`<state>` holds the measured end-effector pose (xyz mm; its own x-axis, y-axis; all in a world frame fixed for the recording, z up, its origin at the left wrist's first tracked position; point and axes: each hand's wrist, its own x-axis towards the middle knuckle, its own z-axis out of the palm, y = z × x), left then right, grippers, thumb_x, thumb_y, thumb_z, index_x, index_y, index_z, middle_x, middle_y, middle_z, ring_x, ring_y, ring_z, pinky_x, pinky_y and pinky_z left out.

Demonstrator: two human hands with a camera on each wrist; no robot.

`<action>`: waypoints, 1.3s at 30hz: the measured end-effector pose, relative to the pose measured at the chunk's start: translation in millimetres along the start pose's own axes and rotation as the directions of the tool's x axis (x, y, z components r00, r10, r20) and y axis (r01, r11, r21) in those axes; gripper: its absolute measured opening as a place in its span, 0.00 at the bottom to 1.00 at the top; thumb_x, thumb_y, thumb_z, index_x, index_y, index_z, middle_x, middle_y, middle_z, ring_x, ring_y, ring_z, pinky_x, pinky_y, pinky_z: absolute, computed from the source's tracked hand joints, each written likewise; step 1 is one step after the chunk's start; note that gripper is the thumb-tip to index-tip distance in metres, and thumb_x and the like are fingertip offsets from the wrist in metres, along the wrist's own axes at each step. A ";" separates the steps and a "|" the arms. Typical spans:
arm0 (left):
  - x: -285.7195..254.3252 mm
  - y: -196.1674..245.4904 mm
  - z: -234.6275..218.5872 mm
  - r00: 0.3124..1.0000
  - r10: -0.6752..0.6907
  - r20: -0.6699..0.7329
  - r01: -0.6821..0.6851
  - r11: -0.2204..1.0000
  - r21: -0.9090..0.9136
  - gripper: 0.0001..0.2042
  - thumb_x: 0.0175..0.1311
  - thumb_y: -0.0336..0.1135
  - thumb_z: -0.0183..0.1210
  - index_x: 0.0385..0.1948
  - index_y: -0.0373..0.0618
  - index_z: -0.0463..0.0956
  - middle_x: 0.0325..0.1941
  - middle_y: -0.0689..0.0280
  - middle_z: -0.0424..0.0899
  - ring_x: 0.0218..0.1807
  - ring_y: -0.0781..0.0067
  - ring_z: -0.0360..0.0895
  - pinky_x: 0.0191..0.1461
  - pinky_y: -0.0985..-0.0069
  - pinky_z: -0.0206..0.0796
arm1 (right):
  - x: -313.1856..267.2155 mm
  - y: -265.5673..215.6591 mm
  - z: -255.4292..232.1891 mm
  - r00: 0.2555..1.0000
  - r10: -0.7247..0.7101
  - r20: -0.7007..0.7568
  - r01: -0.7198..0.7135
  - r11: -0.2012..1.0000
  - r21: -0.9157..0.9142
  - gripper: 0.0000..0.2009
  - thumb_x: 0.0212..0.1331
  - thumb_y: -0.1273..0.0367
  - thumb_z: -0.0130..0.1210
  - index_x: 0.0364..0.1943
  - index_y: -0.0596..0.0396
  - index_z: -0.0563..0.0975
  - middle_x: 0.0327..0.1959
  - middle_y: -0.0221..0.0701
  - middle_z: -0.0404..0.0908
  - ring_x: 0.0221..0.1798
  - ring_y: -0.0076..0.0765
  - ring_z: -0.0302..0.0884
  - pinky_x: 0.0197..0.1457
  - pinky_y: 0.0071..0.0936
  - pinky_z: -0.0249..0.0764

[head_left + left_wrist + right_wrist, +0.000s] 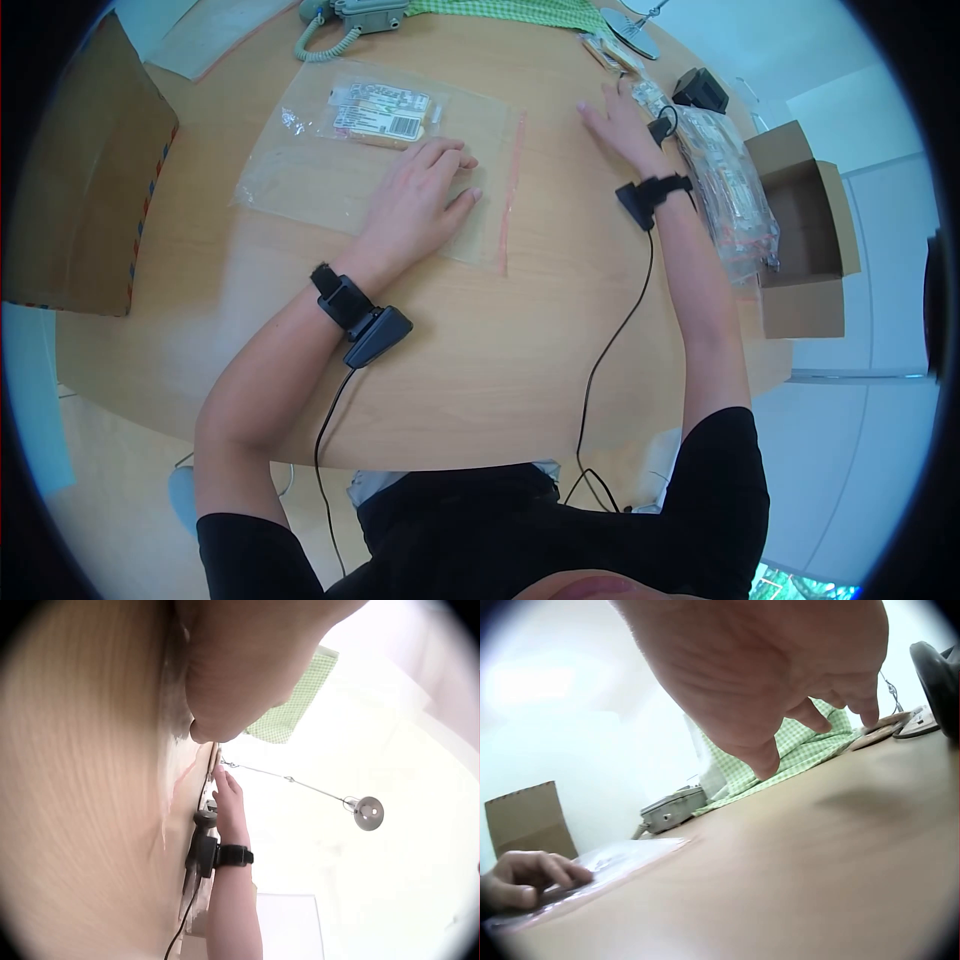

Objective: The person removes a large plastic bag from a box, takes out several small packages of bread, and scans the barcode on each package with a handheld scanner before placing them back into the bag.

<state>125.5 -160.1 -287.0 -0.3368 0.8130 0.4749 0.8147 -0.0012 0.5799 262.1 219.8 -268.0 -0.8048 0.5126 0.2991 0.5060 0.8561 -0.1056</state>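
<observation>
A clear zip bag with a red seal strip lies flat on the table, a small packet with a white barcode label on its far part. My left hand rests palm down on this bag, loosely bent fingers just short of the packet. Farther right, my right hand reaches forward over the table, fingers apart, nothing held. Its fingertips are close to a row of small wrapped packets at the back right. From the right wrist view, the right hand hangs above the tabletop with fingers pointing down.
Right of my right arm lies a pile of clear bags, beside an open cardboard box. A black device and a lamp base stand behind. Telephone, green checked cloth at back; cardboard box left.
</observation>
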 end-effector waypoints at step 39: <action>-0.2 -3.4 1.4 1.000 -0.003 -0.021 0.004 1.000 0.025 0.15 0.69 0.38 0.66 0.51 0.41 0.80 0.63 0.58 0.80 0.68 0.52 0.74 0.71 0.59 0.69 | 76.4 112.5 48.2 0.916 0.341 0.211 -0.356 0.934 0.037 0.31 0.74 0.44 0.47 0.54 0.61 0.82 0.50 0.47 0.88 0.56 0.50 0.84 0.62 0.39 0.75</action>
<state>123.5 -159.6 -290.0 -0.3494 0.8008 0.4865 0.8251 0.0169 0.5647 242.6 358.4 -302.8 -0.6300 0.7757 0.0375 0.7478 0.6189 -0.2401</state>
